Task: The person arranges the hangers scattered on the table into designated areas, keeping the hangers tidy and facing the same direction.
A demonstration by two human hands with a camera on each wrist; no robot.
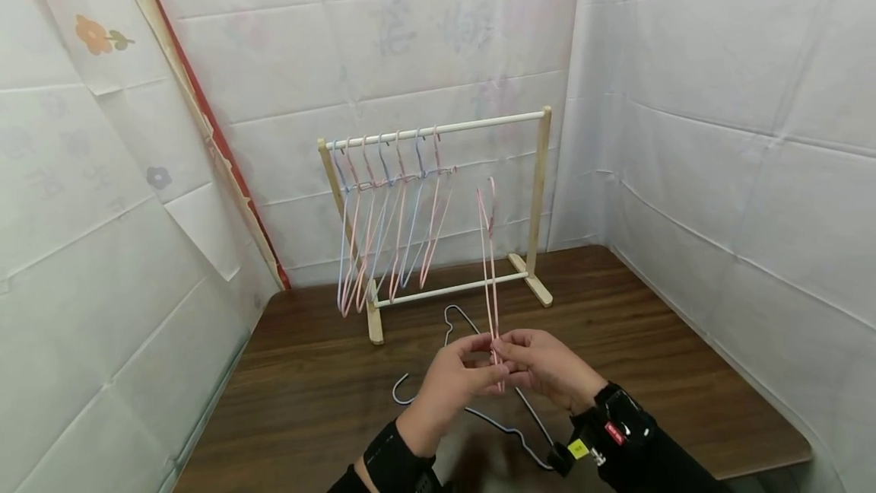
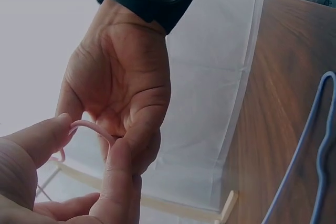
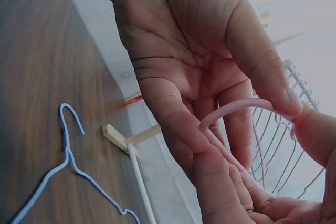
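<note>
A pink clothes hanger (image 1: 490, 272) stands edge-on above the table, its hook pointing up and away from me. My left hand (image 1: 452, 373) pinches the hanger's near end between thumb and fingers. From the other side my right hand (image 1: 547, 362) pinches the same end, close to the left fingertips. In the left wrist view the curved pink end (image 2: 92, 125) runs between both hands; the right wrist view shows this bend (image 3: 236, 106) too. Blue-grey hangers (image 1: 489, 422) lie on the table beneath my hands, partly hidden by them.
A wooden rack (image 1: 538, 196) with a white top rail (image 1: 489, 123) stands at the table's back. Several pink and blue hangers (image 1: 400, 204) hang along its left part. The brown table (image 1: 301, 402) meets white sheeting (image 1: 424, 59) behind and at the sides.
</note>
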